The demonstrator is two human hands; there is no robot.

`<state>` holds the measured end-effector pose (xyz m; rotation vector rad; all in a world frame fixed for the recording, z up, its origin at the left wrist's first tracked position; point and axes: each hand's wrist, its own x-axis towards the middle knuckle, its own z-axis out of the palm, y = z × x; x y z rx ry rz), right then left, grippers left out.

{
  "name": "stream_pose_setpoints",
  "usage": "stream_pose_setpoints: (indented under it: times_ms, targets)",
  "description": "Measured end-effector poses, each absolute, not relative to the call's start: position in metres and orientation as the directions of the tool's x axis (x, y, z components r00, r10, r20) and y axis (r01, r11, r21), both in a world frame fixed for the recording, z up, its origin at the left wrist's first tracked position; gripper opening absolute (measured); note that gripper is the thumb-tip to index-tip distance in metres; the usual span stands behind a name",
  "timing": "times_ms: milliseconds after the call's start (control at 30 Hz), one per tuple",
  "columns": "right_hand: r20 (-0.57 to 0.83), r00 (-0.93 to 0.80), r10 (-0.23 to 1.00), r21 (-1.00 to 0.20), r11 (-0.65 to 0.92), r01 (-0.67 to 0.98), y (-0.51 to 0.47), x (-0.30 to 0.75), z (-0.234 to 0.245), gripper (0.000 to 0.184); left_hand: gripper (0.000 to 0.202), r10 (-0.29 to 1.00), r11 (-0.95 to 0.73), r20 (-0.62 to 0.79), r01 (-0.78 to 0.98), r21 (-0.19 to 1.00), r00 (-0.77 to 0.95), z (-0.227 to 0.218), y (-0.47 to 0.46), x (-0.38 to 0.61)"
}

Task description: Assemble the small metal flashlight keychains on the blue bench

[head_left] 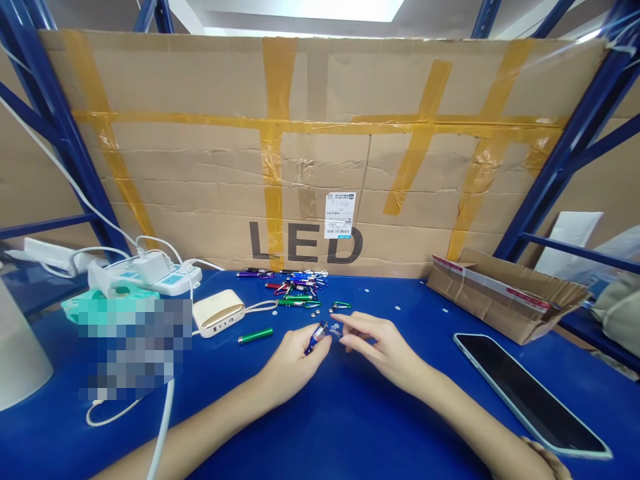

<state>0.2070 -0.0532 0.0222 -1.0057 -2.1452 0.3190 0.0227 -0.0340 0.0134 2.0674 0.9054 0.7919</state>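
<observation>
My left hand (299, 355) is closed around a small blue penlight-like tube (316, 337) with a white label, tilted up to the right. At the tube's upper end a small blue-and-silver clip (335, 331) sticks out. The curled thumb and fingers of my right hand (376, 341) close on this clip, index finger stretched above it. Just beyond my hands lie several small round discs (315, 313) and a green clip (342, 305). Left of my left hand is a plain green tube (255, 336). Farther back, similar tubes with clips (300, 283) lie in a pile, purple, blue, red and green.
A cream power bank (219, 312) with a strap, a white power strip (170, 277) and cables are on the left. A phone (530, 393) and an open cardboard box (505, 293) stand right. A large cardboard panel (200, 180) closes off the back of the blue table (310, 433).
</observation>
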Motion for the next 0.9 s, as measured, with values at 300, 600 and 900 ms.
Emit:
stream_pose_setpoints:
  times_ms: [300,600,900]
  targets:
    - [0.559,-0.271,0.783,-0.253,0.473,0.844,-0.041,0.233,0.031,0.032,0.044,0.847,-0.362,0.146,0.354,0.862,0.511,0.026,-0.003,0.007]
    - [0.43,-0.294,0.854,-0.193,0.405,0.894,-0.032,0.24,0.025,0.031,0.039,0.862,-0.5,0.251,0.657,0.565,0.44,0.042,0.066,0.018]
    - [0.406,-0.22,0.887,-0.198,0.321,0.926,-0.021,0.252,0.02,0.029,0.026,0.832,-0.535,0.318,0.81,0.24,0.455,0.049,0.063,0.008]
